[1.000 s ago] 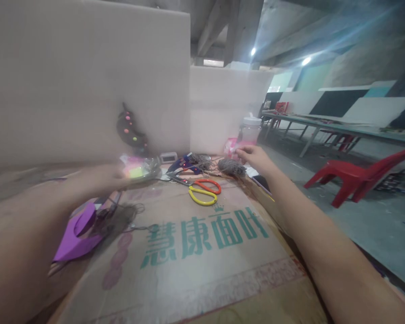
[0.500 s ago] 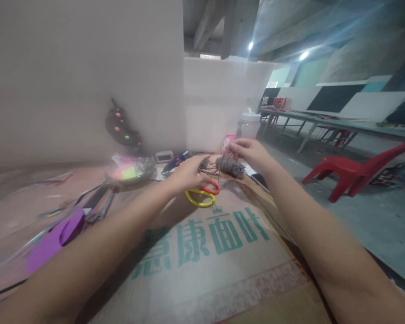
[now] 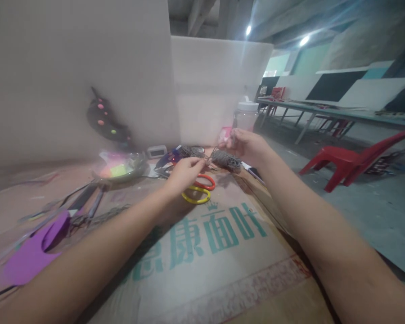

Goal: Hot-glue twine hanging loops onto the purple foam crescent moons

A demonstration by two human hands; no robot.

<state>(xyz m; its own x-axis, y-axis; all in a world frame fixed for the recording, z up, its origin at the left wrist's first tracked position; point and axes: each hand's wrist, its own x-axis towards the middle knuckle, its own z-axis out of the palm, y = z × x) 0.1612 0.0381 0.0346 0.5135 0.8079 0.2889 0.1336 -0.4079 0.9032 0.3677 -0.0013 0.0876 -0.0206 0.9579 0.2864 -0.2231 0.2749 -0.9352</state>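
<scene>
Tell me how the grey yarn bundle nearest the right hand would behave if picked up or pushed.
The grey yarn bundle would probably feel soft and light, being wound from thin strands. Its left end looks loose, so it might trail or snag. Its rounded, elongated shape could let it roll.

Scissors (image 3: 208,198) with one orange-red handle loop and one yellow stand out against tan cardboard (image 3: 189,290) printed with green characters, a small green crown and a reddish patterned band. The yarn (image 3: 227,160) is gray, the cut piece (image 3: 29,264) at left purple, the dark curved shape (image 3: 104,126) dotted pink and yellow-green. A lid (image 3: 247,106) shows white, a chair (image 3: 340,158) red, a packet (image 3: 225,133) pink.
</scene>
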